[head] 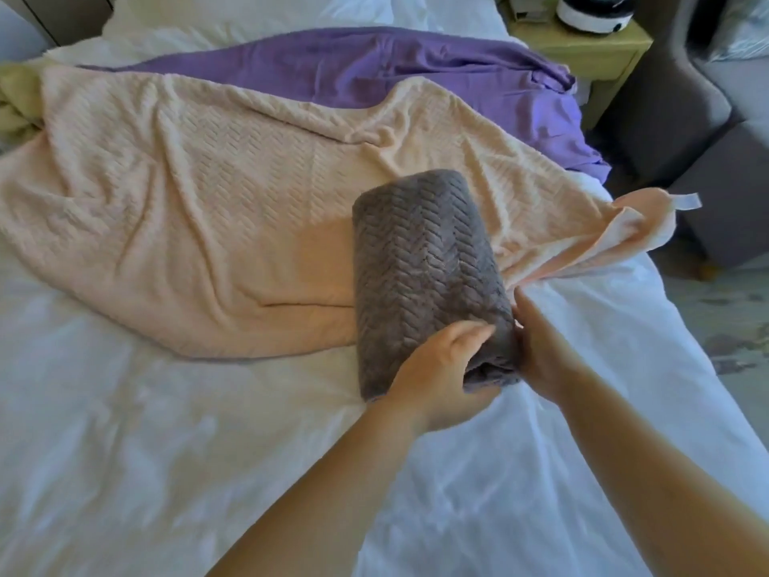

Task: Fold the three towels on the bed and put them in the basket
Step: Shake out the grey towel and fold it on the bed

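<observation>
**Bedroom, bed surface: towels and hands at one moment**

Setting: a bed (pixel 125 451) with a white, creased sheet fills most of the frame. A white pillow (pixel 249 14) lies along the top edge. A pale green nightstand (pixel 591 47) stands in the upper right and carries a round white-and-black device (pixel 591 10). A grey armchair (pixel 674 110) sits at the right edge, above a strip of patterned floor (pixel 728 318).

Item 1: grey towel (pixel 420 264). Herringbone texture, folded into a thick, compact bundle. It sits right of centre, its long side running from the middle of the frame down toward the hands. Its far half rests on the peach towel and its near end on the white sheet.

Item 2: peach towel (pixel 187 226). Same herringbone texture, unfolded, rumpled, spread across the left and centre. One corner trails off to the right edge of the bed and shows a small white label tab (pixel 686 200).

Item 3: purple towel (pixel 374 64). Unfolded, lying across the upper centre behind the peach towel, with its right end draping over the bed's edge.

Item 4: yellowish cloth (pixel 16 97). Bunched at the upper left edge; its kind cannot be told.

Left hand (pixel 437 376): at the near end of the grey towel, gripping it, with the thumb (pixel 474 331) on top and the fingers curled round the end.

Right hand (pixel 541 351): laid against the bundle's lower right side, fingers fairly straight and close together, pressing the fabric.
</observation>
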Motion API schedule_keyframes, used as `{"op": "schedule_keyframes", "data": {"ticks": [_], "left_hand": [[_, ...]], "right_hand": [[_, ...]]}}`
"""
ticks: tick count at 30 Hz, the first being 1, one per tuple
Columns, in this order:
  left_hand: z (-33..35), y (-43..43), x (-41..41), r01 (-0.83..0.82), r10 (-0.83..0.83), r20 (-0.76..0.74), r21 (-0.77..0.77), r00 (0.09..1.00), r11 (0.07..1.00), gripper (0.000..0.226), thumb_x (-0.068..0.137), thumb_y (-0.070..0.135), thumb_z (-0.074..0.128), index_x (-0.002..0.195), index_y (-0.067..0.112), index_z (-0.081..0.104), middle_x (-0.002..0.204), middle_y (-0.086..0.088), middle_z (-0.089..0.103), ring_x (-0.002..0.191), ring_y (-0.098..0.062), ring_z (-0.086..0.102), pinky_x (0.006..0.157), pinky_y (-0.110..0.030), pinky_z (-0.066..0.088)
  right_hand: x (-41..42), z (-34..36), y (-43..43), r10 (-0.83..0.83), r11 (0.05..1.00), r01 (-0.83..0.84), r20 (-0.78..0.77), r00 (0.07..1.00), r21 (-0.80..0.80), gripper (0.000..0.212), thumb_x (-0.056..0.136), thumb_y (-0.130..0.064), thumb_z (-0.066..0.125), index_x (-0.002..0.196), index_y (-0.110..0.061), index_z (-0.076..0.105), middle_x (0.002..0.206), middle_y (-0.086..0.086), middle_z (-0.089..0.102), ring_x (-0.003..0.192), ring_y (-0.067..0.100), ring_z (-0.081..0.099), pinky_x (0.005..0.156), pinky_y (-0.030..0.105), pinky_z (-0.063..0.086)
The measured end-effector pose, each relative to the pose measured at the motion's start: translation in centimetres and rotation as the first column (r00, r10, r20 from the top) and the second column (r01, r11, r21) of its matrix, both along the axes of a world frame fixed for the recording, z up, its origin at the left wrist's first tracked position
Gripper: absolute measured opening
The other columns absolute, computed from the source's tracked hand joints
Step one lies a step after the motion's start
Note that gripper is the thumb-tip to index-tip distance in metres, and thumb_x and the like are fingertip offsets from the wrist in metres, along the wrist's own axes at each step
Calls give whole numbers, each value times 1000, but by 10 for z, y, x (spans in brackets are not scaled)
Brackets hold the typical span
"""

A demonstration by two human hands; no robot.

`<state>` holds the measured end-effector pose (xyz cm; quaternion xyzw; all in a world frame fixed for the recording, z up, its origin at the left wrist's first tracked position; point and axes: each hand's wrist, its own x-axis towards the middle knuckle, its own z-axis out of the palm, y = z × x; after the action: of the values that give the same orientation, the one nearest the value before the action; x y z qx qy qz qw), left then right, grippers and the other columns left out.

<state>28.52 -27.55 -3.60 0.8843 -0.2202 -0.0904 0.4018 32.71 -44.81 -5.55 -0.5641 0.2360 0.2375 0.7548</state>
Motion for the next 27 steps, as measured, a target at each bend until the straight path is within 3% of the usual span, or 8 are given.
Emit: {"op": "schedule_keyframes", "data": {"ticks": [4, 7, 10, 12, 15, 19, 23, 27], "left_hand": [[-28, 4, -3, -271, 246, 197, 115, 949, 956, 55, 87, 41, 57, 137, 22, 51, 149, 0, 40, 141, -24, 28, 116, -45, 19], [-46, 23, -5, -370, 314, 213, 325, 925, 871, 70, 82, 64, 52, 144, 35, 37, 159, 2, 19, 146, -30, 13, 113, -50, 16], [-64, 36, -12, -210, 164, 135, 516, 977, 830, 92, 74, 71, 57, 148, 45, 9, 160, 5, -10, 147, -35, -2, 112, -58, 16], [-71, 41, -16, -222, 159, 168, 487, 973, 844, 98, 75, 52, 71, 149, 38, 7, 160, -3, -9, 145, -42, 7, 107, -62, 26], [-77, 44, -20, -335, 318, 105, 275, 942, 901, 100, 76, 27, 78, 150, 29, 11, 160, -14, -8, 144, -40, 17, 104, -53, 39], [-80, 46, -24, -355, 352, 45, 170, 935, 919, 98, 78, 7, 73, 149, 41, 16, 160, -7, -9, 140, -33, 30, 90, -45, 52], [-72, 58, -16, -373, 368, 78, 69, 926, 925, 99, 73, -15, 62, 146, 43, 29, 161, -1, 4, 142, -25, 29, 102, -31, 44], [-77, 80, -19, -312, 313, 10, 78, 950, 947, 101, 69, -25, 54, 145, 39, 32, 161, 2, 6, 147, -8, 9, 108, -4, 17]], "right_hand": [[2, -17, -12, 119, 969, -94, 97, 988, -226, 77, 78, -18, 75, 141, -23, 30, 123, 12, 58, 100, 25, 66, 83, 40, 56], [7, -25, -23, 115, 988, -89, 222, 968, -123, 76, 81, -3, 70, 137, -35, 31, 125, 11, 55, 104, 22, 65, 76, 35, 58], [0, -36, -36, 190, 949, -127, 201, 961, -289, 71, 85, -13, 68, 139, -33, 27, 133, 10, 48, 101, 13, 62, 73, 22, 57], [-8, -43, -42, 236, 891, -113, 236, 943, -440, 76, 81, -35, 69, 143, -33, 23, 129, 0, 44, 93, 1, 58, 63, 10, 51], [-19, -43, -54, 420, 800, -147, 369, 829, -581, 86, 64, -51, 77, 136, -44, 31, 129, -15, 37, 100, 0, 56, 72, 12, 51], [-32, -49, -56, 613, 596, -62, 404, 679, -801, 53, 68, -12, 82, 112, -20, 53, 136, -8, 32, 99, 17, 57, 85, 30, 52], [-34, -43, -40, 355, 765, 91, 535, 767, -637, 42, 70, 12, 61, 84, -26, 48, 121, -1, 46, 86, 24, 60, 69, 18, 50], [-43, -65, -36, 307, 816, 4, 439, 845, -578, 45, 71, 19, 56, 78, -25, 45, 119, 8, 48, 96, 32, 59, 80, 36, 50]]}}
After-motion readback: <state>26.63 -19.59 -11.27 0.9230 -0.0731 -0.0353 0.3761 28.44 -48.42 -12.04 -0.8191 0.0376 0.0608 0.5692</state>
